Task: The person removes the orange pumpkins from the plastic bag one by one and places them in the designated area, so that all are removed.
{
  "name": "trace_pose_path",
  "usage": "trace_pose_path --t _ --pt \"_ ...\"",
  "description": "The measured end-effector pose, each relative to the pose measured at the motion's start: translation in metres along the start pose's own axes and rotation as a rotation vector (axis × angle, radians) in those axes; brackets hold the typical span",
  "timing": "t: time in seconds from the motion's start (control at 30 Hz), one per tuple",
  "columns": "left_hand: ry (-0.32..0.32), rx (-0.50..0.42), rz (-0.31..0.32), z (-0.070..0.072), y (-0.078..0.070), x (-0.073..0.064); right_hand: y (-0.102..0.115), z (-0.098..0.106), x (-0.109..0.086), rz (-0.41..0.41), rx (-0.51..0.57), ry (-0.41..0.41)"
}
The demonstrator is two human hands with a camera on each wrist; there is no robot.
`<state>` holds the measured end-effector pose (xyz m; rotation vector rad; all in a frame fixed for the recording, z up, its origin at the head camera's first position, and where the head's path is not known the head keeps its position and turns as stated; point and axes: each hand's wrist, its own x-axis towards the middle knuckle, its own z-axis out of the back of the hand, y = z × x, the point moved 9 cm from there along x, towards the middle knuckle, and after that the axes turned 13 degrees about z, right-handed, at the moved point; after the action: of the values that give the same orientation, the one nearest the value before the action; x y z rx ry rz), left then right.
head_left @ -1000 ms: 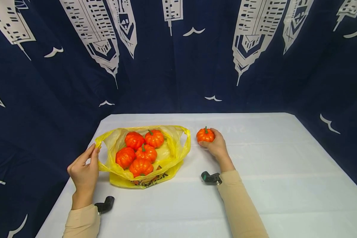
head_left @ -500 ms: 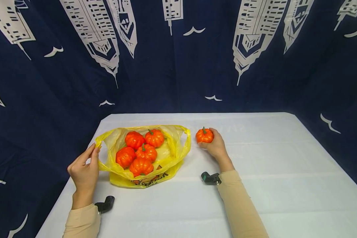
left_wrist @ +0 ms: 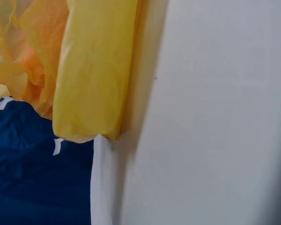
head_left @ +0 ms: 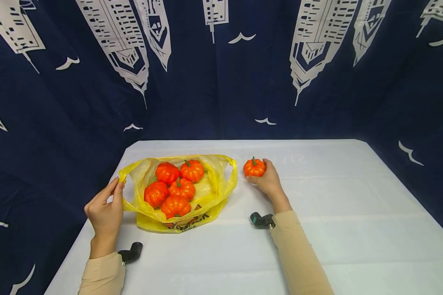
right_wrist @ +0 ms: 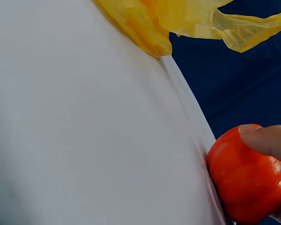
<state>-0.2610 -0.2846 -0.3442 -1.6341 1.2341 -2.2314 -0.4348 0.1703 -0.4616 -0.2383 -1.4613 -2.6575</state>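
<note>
A yellow plastic bag (head_left: 214, 192) lies with its mouth spread on the table, several small orange pumpkins (head_left: 182, 189) inside. With thumb and fingertips my left hand (head_left: 105, 209) pinches the bag's left handle. In the left wrist view only the side of the bag (left_wrist: 96, 70) shows; the hand is out of frame. To the right of the bag my right hand (head_left: 268, 179) grips another small orange pumpkin (head_left: 254, 167) with a green stem. The right wrist view shows the thumb (right_wrist: 267, 140) against that pumpkin (right_wrist: 246, 178), which is at the table surface.
The white-covered table (head_left: 354, 213) extends to the right and front. Behind it hangs a dark blue cloth (head_left: 221, 90) with white building prints. A black wrist device (head_left: 131, 253) is strapped at the left sleeve, and a similar device (head_left: 262, 220) at the right.
Almost nothing differs. The pumpkin in my right hand has shifted very slightly in the grip; the left hand and the bag stay as they were.
</note>
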Motion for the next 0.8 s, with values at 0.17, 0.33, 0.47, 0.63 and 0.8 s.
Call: trace_pose_path --t 0.17,0.33,0.47,0.63,0.8 --pt "0.000 0.002 0.001 -0.001 -0.001 0.000 0.004 0.006 0.000 0.005 -0.009 0.001" --pt "-0.001 0.001 0.003 0.000 -0.001 0.000 0.014 0.015 0.002 0.026 -0.028 -0.001" --pt "0.002 0.007 0.002 -0.001 0.001 0.000 0.025 0.022 0.001 0.031 -0.013 -0.004" --pt "0.002 0.011 -0.001 -0.001 0.002 0.000 0.046 0.030 -0.003 0.055 0.010 -0.006" --pt "0.004 0.007 -0.001 -0.001 0.002 0.000 0.072 0.041 -0.009 0.131 0.038 -0.025"
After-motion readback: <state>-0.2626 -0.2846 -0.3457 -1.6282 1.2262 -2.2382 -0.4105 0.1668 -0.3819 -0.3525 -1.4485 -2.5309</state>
